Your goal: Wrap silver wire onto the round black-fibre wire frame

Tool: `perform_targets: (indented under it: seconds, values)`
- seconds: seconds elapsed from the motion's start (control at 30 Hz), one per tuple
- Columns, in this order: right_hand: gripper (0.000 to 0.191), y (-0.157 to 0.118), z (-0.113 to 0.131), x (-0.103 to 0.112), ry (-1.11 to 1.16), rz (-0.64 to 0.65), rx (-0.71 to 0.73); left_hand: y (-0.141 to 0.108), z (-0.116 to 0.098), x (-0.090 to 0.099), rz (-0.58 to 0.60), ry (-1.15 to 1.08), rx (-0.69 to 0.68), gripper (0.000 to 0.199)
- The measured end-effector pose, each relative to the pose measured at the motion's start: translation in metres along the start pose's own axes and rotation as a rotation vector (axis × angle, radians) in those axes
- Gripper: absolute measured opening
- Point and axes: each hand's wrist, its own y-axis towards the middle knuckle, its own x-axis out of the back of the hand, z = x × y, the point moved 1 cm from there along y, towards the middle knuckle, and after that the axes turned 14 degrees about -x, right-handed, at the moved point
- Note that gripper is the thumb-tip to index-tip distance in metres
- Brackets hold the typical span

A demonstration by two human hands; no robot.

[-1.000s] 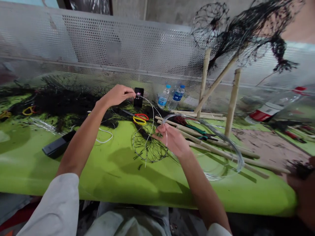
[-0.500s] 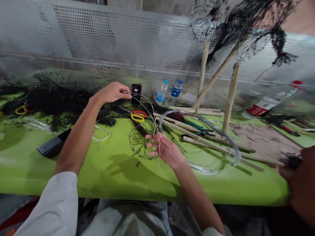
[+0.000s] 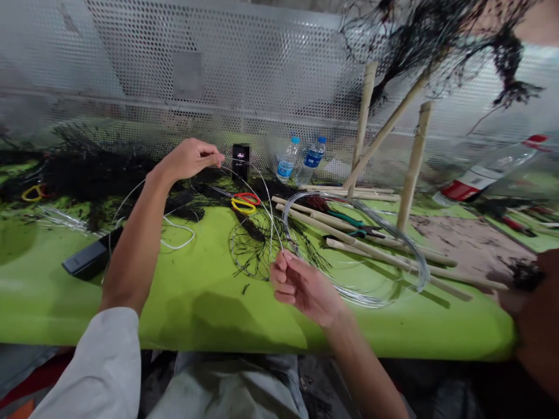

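Observation:
My left hand (image 3: 194, 159) is raised over the far side of the table, thumb and fingers pinched on a thin, pale metal wire (image 3: 272, 220). The wire arcs from there toward my right hand (image 3: 303, 286), where two strands cross. Lower and nearer to me, the right hand has its fingers curled, with a strand pinched between thumb and forefinger. Behind and below the strands lies a round wire frame with dark, thread-like fibres (image 3: 251, 247). Scissors with red and yellow handles (image 3: 244, 203) rest just beyond it.
A coil of wire (image 3: 421, 273) lies right of my right hand, over wooden sticks (image 3: 349, 238) and green-handled pliers (image 3: 345, 219). Bottles (image 3: 286, 163) and a phone (image 3: 240, 163) stand at the back. A black box (image 3: 89, 259) sits by my left forearm. Another person's arm (image 3: 541, 314) is at right.
My right hand has moved slightly down and right, and its spread fingers have curled in. My left hand has shifted a little left and up, still pinching the wire.

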Motion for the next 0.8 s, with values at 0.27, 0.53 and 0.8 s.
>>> perform_targets:
  seconds: [0.27, 0.53, 0.8]
  values:
    - [0.028, 0.001, 0.037, -0.015, -0.086, -0.071, 0.064, -0.012, -0.077, -0.044, -0.149, 0.38, -0.398, 0.061]
    - [0.025, -0.003, 0.084, -0.017, -0.412, -0.061, 0.026, -0.017, -0.132, -0.076, 0.223, 0.515, -0.832, 0.032]
    - [0.025, -0.002, 0.118, -0.021, -0.815, -0.052, 0.149, -0.019, -0.131, -0.063, 0.205, 0.352, -0.485, 0.039]
